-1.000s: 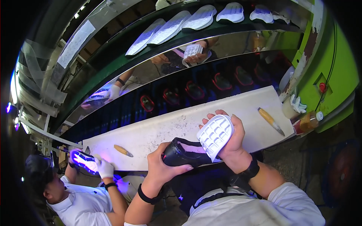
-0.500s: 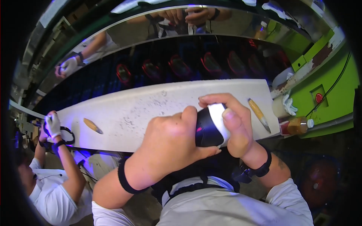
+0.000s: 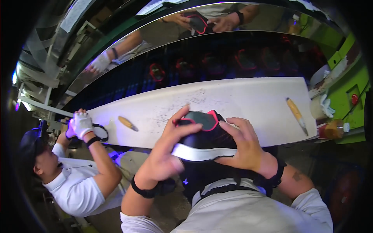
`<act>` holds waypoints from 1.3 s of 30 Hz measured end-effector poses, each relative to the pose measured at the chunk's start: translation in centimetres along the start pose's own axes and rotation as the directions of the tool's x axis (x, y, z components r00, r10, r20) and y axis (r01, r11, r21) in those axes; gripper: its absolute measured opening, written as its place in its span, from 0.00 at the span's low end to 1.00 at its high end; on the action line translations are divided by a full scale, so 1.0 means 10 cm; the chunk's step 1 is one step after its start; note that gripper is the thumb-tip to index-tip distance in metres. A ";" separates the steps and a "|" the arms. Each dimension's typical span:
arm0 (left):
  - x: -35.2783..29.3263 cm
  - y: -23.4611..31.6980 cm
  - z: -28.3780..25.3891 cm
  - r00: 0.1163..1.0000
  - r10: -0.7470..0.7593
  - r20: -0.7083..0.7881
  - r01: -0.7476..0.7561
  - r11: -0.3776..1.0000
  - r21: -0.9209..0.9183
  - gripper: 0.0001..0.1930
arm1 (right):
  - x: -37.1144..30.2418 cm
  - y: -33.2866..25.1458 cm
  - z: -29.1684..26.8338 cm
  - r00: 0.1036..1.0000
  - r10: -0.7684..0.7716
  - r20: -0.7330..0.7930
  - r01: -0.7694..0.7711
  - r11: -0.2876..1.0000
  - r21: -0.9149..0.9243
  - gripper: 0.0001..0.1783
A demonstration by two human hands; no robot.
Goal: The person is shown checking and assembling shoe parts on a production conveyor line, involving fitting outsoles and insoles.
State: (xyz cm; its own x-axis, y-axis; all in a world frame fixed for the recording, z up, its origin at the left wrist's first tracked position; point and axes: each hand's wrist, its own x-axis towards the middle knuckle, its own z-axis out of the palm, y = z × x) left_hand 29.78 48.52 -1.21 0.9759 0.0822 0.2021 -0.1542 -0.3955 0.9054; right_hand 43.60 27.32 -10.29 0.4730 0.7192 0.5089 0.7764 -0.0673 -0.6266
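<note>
Since half a second ago the shoe [image 3: 202, 138] has been turned over: its white sole strip now faces the camera and the pink-trimmed collar points away toward the bench, where earlier a pale heel showed between the palms. Both hands clasp it close to the chest. The left hand [image 3: 165, 155] wraps the near side, thumb stretched up along the collar; the right hand [image 3: 243, 145] cups the other side with fingers spread over the black upper (a firm, full-hand hold on each side, nothing slack).

To handle it well, I judge the thumbs should keep the sole band steady while the fingers press evenly, so the upper does not twist.

Beyond the shoe runs the long white bench [image 3: 248, 101], scuffed with dark marks. A wooden-handled tool [image 3: 127, 123] lies well to the left, another wooden-handled tool [image 3: 297, 114] toward the right end, beside a small bottle [image 3: 331, 130]. A co-worker's gloved hand [image 3: 82, 125] rests at the bench's left end. Open room lies straight ahead on the middle of the bench.
</note>
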 end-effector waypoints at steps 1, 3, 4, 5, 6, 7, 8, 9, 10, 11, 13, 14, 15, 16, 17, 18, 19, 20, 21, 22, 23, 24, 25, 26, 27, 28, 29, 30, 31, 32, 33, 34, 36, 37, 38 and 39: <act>-0.18 0.01 -0.07 0.999 -0.028 0.020 0.024 0.983 0.180 0.42 | -0.02 0.00 0.08 0.996 -0.076 -0.042 0.078 0.996 0.051 0.50; -0.38 -0.11 -0.09 0.995 -0.075 -0.065 0.091 0.948 0.304 0.44 | -0.01 -0.01 0.21 0.998 -0.017 0.062 0.005 0.983 0.182 0.50; -0.44 -0.17 -0.08 0.993 -0.036 -0.112 0.068 0.951 0.301 0.43 | -0.01 0.00 0.25 0.996 -0.043 0.073 0.031 0.988 0.149 0.50; -0.47 -0.24 -0.09 0.991 0.000 -0.137 0.044 0.949 0.313 0.43 | -0.01 0.01 0.29 0.999 -0.024 0.038 0.018 0.987 0.160 0.50; -0.47 -0.29 -0.09 0.986 0.029 -0.166 0.023 0.953 0.303 0.43 | -0.02 0.04 0.31 0.996 -0.029 0.082 0.013 0.983 0.185 0.51; -0.45 -0.35 -0.11 0.987 0.025 -0.156 0.022 0.955 0.296 0.44 | -0.04 0.08 0.32 0.991 -0.042 0.130 0.016 0.980 0.197 0.52; -0.41 -0.42 -0.14 0.985 0.051 -0.167 -0.003 0.961 0.276 0.45 | -0.07 0.13 0.30 0.983 0.002 0.184 -0.039 0.980 0.196 0.51; -0.36 -0.48 -0.17 0.983 0.075 -0.170 -0.024 0.958 0.285 0.45 | -0.10 0.18 0.24 0.964 0.089 0.251 -0.158 0.951 0.266 0.50; -0.30 -0.56 -0.19 0.972 -0.043 -0.230 0.017 0.993 -0.117 0.47 | -0.11 0.23 0.13 0.932 0.200 0.303 -0.325 0.832 0.450 0.49; -0.21 -0.66 -0.23 0.963 -0.158 -0.217 0.032 0.871 -0.490 0.50 | -0.07 0.28 0.00 0.866 0.282 0.413 -0.485 0.672 0.560 0.48; -0.05 -0.90 -0.45 0.920 -0.351 -0.176 0.171 0.761 -0.626 0.42 | 0.14 0.29 -0.50 0.890 0.239 0.389 -0.453 0.566 0.689 0.47; 0.11 -1.11 -0.51 0.864 -0.430 -0.262 0.244 0.812 -0.529 0.40 | 0.36 0.23 -0.82 0.958 0.214 0.191 -0.285 0.631 0.721 0.51; 0.29 -1.33 -0.58 0.810 -0.462 -0.361 0.292 0.852 -0.436 0.38 | 0.68 0.14 -1.16 0.981 0.190 0.021 -0.150 0.698 0.700 0.47; 0.48 -1.56 -0.64 0.750 -0.447 -0.488 0.327 0.891 -0.314 0.36 | 1.12 0.07 -1.56 0.964 0.210 -0.165 -0.068 0.790 0.609 0.43; 0.68 -1.79 -0.72 0.681 -0.436 -0.587 0.409 0.893 -0.189 0.35 | 1.60 -0.03 -1.94 0.935 0.119 -0.335 0.047 0.893 0.448 0.39; 0.89 -2.01 -0.84 0.623 -0.389 -0.679 0.431 0.895 -0.117 0.35 | 2.10 -0.13 -2.29 0.860 0.003 -0.509 0.119 0.971 0.206 0.35; 1.10 -2.21 -0.93 0.560 -0.392 -0.730 0.515 0.855 -0.064 0.36 | 2.58 -0.20 -2.60 0.808 -0.259 -0.530 0.238 0.965 -0.110 0.31; 1.30 -2.37 -0.97 0.518 -0.405 -0.754 0.565 0.823 -0.054 0.36 | 3.03 -0.28 -2.90 0.717 -0.429 -0.549 0.116 0.850 -0.513 0.30; 1.46 -2.51 -0.98 0.622 -0.415 -0.664 0.446 0.885 -0.135 0.40 | 3.42 -0.31 -3.11 0.537 -0.794 -0.284 0.096 0.392 -0.915 0.23; 1.67 -2.62 -0.90 0.615 -0.436 -0.657 0.549 0.835 -0.040 0.45 | 3.71 -0.30 -3.25 0.647 -0.734 -0.205 0.089 0.340 -0.936 0.26; 1.87 -2.72 -0.79 0.577 -0.463 -0.673 0.647 0.762 0.031 0.50 | 3.91 -0.29 -3.36 0.761 -0.640 -0.105 0.086 0.261 -0.961 0.30; 1.97 -2.81 -0.66 0.511 -0.492 -0.705 0.682 0.731 -0.016 0.59 | 4.06 -0.17 -3.32 0.800 -0.591 -0.104 0.175 0.395 -0.902 0.28; 2.06 -2.91 -0.57 0.480 -0.493 -0.726 0.752 0.658 0.051 0.55 | 4.19 -0.08 -3.24 0.835 -0.543 -0.091 0.254 0.526 -0.812 0.26; 2.13 -3.02 -0.55 0.450 -0.468 -0.761 0.764 0.643 0.055 0.51 | 4.28 -0.04 -3.15 0.867 -0.463 -0.182 0.136 0.573 -0.808 0.25; 2.17 -3.12 -0.52 0.398 -0.420 -0.816 0.778 0.626 0.057 0.47 | 4.31 -0.02 -3.02 0.885 -0.378 -0.271 0.018 0.611 -0.792 0.26; 2.21 -3.21 -0.56 0.416 -0.446 -0.792 0.779 0.624 0.057 0.47 | 4.39 -0.04 -2.84 0.880 -0.440 -0.178 0.128 0.582 -0.803 0.26; 2.20 -3.27 -0.62 0.464 -0.318 -0.827 0.760 0.622 0.187 0.41 | 4.30 -0.05 -2.63 0.878 -0.416 -0.238 -0.008 0.485 -0.875 0.26; 2.16 -3.29 -0.70 0.502 -0.327 -0.801 0.756 0.616 0.223 0.38 | 4.31 -0.13 -2.39 0.782 -0.567 -0.259 0.026 0.445 -0.895 0.22; 2.10 -3.26 -0.80 0.512 -0.178 -0.840 0.732 0.602 0.319 0.35 | 4.29 -0.22 -2.12 0.697 -0.641 -0.320 -0.003 0.444 -0.896 0.20; 1.98 -3.18 -0.93 0.459 -0.378 -0.804 0.580 0.813 -0.051 0.32 | 4.16 -0.27 -1.84 0.651 -0.743 -0.158 0.301 0.443 -0.845 0.17; 1.82 -3.03 -1.03 0.454 -0.557 -0.696 0.343 0.829 -0.441 0.29 | 4.02 -0.27 -1.57 0.663 -0.746 -0.061 0.494 0.498 -0.712 0.15; 1.63 -2.83 -1.07 0.443 -0.555 -0.704 0.344 0.830 -0.438 0.29 | 3.93 -0.25 -1.19 0.822 -0.569 -0.014 0.479 0.705 -0.524 0.14; 1.21 -2.34 -1.10 0.704 -0.377 -0.601 -0.001 0.846 -0.533 0.24 | 3.78 -0.12 -0.65 0.864 -0.502 0.024 0.444 0.740 -0.505 0.14; 0.95 -2.09 -1.12 0.797 -0.372 -0.477 -0.016 0.776 -0.631 0.23 | 3.76 -0.02 -0.45 0.890 -0.450 0.074 0.431 0.776 -0.462 0.14; 0.78 -1.86 -1.12 0.788 -0.381 -0.484 0.050 0.823 -0.566 0.17 | 3.78 0.09 -0.38 0.900 -0.433 0.038 0.397 0.783 -0.478 0.14; 0.62 -1.68 -1.08 0.828 -0.260 -0.496 0.005 0.889 -0.459 0.12 | 3.82 0.16 -0.30 0.954 -0.296 0.042 0.284 0.855 -0.434 0.13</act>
State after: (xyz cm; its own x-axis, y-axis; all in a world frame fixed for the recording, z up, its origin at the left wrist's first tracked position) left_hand 36.71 65.57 -11.09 0.7720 0.6248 0.1169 -0.2032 0.0684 0.9767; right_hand 64.14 52.57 9.91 0.2042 0.7356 0.6459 0.9789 -0.1532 -0.1350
